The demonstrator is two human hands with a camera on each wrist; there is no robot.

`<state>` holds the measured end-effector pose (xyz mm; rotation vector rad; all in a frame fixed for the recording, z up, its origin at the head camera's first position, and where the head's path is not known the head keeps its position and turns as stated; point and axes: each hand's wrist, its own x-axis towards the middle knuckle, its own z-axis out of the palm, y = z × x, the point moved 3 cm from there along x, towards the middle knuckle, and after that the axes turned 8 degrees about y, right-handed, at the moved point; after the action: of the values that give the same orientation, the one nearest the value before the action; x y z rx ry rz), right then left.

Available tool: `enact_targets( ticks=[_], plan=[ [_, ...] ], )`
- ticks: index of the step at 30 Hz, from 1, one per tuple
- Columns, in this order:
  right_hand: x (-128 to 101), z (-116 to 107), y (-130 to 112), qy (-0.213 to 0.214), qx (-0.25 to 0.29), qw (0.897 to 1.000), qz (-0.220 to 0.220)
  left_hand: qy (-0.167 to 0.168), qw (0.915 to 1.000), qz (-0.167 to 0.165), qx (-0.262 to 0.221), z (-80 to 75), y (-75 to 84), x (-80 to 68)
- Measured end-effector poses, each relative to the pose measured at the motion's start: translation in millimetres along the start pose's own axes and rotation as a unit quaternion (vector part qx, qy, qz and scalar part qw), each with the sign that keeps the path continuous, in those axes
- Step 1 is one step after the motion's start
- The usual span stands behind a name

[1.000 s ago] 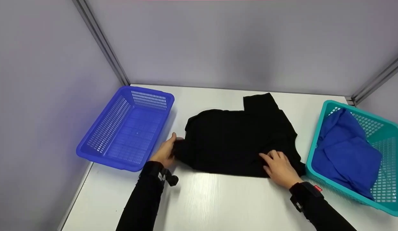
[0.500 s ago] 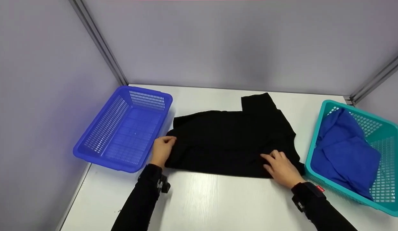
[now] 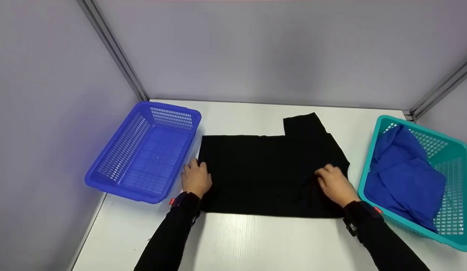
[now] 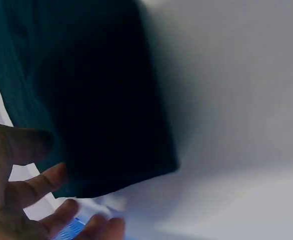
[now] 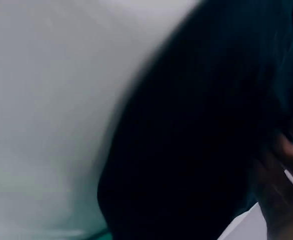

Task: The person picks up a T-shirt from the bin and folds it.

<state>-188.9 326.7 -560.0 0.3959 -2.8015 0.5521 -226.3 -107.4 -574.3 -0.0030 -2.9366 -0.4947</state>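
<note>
A black T-shirt lies folded lengthwise on the white table, one short sleeve sticking out at its far right. My left hand rests at the shirt's left end. In the left wrist view its thumb and fingers are spread apart beside the cloth edge, pinching nothing. On the right part of the shirt, my right hand has its fingers curled and pinches the fabric, with creases running to it. Dark cloth hides some of its fingertips in the right wrist view.
An empty blue plastic basket stands left of the shirt, close to my left hand. At the right, a teal basket holds a blue cloth garment. Grey panels wall in the back and sides.
My left hand first spread the shirt's bunched left end outward, then let go of it. The left end now lies flat and square. The near edge has come closer; my right hand shifted slightly away.
</note>
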Motion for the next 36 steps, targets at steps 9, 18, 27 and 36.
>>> enact_targets(
  ticks=[9, 18, 27, 36],
  plan=[
    [9, 7, 13, -0.046, -0.053, 0.996, 0.053, -0.096, 0.9936, 0.059, 0.009, 6.6, 12.3, 8.0],
    [16, 6, 21, -0.124, -0.089, 0.983, 0.105, -0.104, 0.9913, 0.050, 0.062, 4.8, 5.4, 13.5],
    [12, 4, 17, -0.023, -0.113, 0.990, 0.076, -0.052, 0.9961, 0.043, 0.057, 1.3, -0.9, 11.0],
    [15, 11, 19, -0.049, -0.068, 0.994, 0.074, -0.061, 0.9948, 0.044, 0.069, 4.2, -1.7, 11.3]
  ],
)
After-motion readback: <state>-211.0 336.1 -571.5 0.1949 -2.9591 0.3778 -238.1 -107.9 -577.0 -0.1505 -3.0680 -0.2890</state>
